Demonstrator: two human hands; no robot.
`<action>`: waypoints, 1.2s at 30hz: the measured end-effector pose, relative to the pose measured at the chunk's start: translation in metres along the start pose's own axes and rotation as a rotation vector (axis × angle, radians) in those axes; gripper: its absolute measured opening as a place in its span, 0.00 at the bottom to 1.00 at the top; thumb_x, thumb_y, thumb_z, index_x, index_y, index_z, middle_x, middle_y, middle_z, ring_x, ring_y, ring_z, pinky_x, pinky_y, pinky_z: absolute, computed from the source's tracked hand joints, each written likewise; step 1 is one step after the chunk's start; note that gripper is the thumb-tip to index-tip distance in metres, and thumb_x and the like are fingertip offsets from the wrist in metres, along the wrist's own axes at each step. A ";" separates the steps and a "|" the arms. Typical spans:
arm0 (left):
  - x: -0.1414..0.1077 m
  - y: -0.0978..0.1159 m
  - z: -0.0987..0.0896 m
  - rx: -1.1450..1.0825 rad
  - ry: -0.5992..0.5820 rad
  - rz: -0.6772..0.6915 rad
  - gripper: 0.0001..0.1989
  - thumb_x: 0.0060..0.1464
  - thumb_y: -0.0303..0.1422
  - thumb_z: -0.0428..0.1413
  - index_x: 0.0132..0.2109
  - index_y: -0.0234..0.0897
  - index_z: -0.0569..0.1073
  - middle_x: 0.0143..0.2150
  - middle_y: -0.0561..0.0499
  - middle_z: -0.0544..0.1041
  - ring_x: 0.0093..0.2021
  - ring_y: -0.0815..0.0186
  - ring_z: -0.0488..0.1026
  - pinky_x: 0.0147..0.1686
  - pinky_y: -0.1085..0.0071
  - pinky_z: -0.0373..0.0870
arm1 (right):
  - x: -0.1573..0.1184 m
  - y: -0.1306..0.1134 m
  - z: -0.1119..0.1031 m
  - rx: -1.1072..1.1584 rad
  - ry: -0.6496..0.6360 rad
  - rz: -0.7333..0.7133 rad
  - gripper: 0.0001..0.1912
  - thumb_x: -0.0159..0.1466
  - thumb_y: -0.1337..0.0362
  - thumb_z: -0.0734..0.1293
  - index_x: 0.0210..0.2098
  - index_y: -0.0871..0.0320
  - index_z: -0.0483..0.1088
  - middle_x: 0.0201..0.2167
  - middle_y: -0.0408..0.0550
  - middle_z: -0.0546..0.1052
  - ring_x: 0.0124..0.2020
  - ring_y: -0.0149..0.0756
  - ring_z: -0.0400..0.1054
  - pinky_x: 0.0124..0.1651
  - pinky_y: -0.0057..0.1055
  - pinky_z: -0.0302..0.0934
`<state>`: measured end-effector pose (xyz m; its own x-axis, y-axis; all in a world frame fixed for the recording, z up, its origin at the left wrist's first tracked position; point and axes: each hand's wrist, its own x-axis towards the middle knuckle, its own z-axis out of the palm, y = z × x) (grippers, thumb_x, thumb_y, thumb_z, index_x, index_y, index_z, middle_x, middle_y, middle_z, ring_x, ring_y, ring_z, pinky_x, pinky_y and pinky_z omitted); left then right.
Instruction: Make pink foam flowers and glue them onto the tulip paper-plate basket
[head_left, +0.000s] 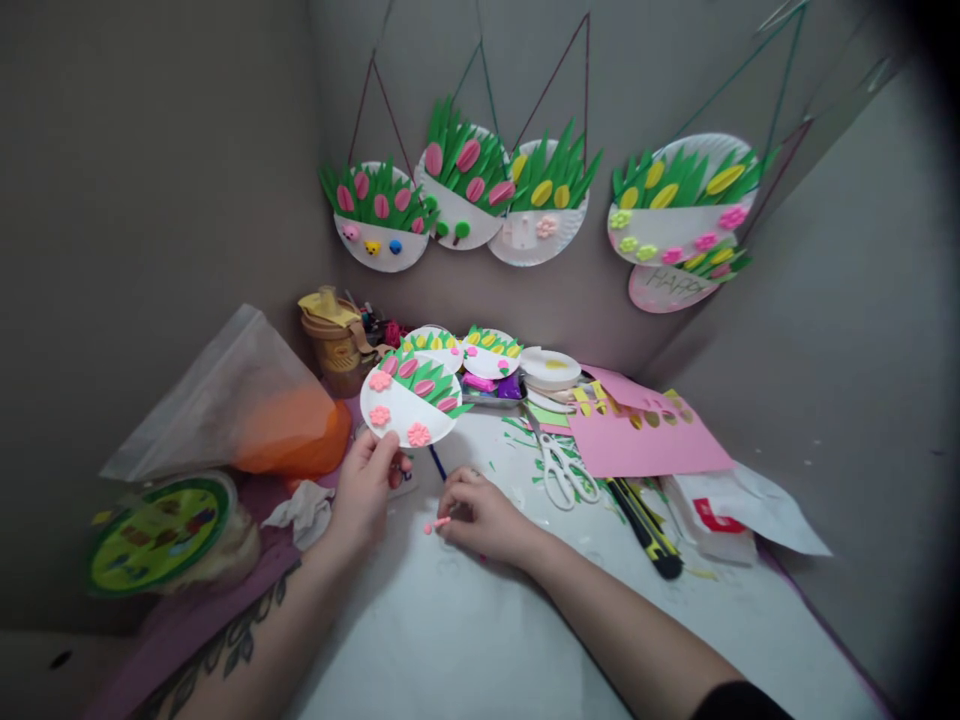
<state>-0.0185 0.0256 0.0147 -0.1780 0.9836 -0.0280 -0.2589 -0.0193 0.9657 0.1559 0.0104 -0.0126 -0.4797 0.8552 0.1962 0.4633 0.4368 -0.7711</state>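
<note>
My left hand (373,470) is closed on the lower edge of a paper plate craft (401,405), holding it tilted above the table. Green paper grass, pink paper tulips and several pink flower shapes decorate this craft. Lower and to the right, my right hand (480,512) has its fingers pinched on a small pink piece (442,522), which looks like soft clay. A dark blue stick-like thing (437,462) shows between the hands; where it ends is hidden behind the plate.
White scissors (559,465), a black and yellow utility knife (649,525) and pink paper (645,425) lie at right. At left are a lidded tub (161,535), an orange-filled bag (289,430) and crumpled tissue (304,512). Finished plates (491,352) lie behind; others (382,240) hang on the wall.
</note>
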 end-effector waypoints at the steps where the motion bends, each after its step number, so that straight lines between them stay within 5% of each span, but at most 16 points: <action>1: 0.000 0.000 0.000 0.008 0.002 0.003 0.13 0.52 0.42 0.55 0.31 0.37 0.65 0.20 0.58 0.69 0.20 0.73 0.60 0.20 0.76 0.53 | -0.001 -0.003 -0.005 0.073 -0.009 0.027 0.07 0.51 0.73 0.72 0.28 0.57 0.72 0.34 0.44 0.69 0.34 0.30 0.65 0.35 0.26 0.61; 7: -0.002 -0.004 -0.001 0.133 -0.029 0.031 0.14 0.52 0.44 0.54 0.31 0.37 0.66 0.22 0.56 0.70 0.20 0.72 0.61 0.22 0.76 0.55 | 0.001 -0.022 -0.039 0.559 0.202 0.169 0.10 0.56 0.60 0.71 0.34 0.57 0.68 0.29 0.42 0.73 0.30 0.32 0.67 0.34 0.29 0.61; 12: -0.012 0.002 0.002 0.309 -0.155 0.059 0.14 0.54 0.42 0.52 0.29 0.36 0.66 0.24 0.56 0.70 0.22 0.73 0.60 0.24 0.76 0.57 | 0.004 -0.024 -0.042 0.614 0.421 0.218 0.19 0.52 0.61 0.73 0.39 0.54 0.62 0.27 0.39 0.71 0.30 0.31 0.66 0.34 0.29 0.60; 21: -0.022 0.010 0.011 0.372 -0.198 0.094 0.15 0.53 0.43 0.52 0.28 0.37 0.64 0.23 0.55 0.69 0.22 0.72 0.62 0.21 0.77 0.60 | 0.002 -0.025 -0.042 0.429 0.474 0.238 0.19 0.53 0.63 0.71 0.36 0.53 0.56 0.27 0.36 0.69 0.25 0.28 0.60 0.29 0.26 0.55; 36: -0.024 0.013 0.012 0.370 -0.201 0.084 0.15 0.52 0.44 0.52 0.30 0.36 0.66 0.23 0.55 0.68 0.22 0.71 0.64 0.18 0.78 0.61 | 0.002 -0.030 -0.047 0.195 0.429 0.213 0.08 0.55 0.63 0.69 0.27 0.57 0.65 0.24 0.39 0.67 0.24 0.28 0.56 0.27 0.26 0.52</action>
<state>-0.0060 0.0044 0.0311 0.0145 0.9974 0.0703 0.1127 -0.0715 0.9911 0.1764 0.0120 0.0394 -0.0216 0.9749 0.2214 0.3500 0.2148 -0.9118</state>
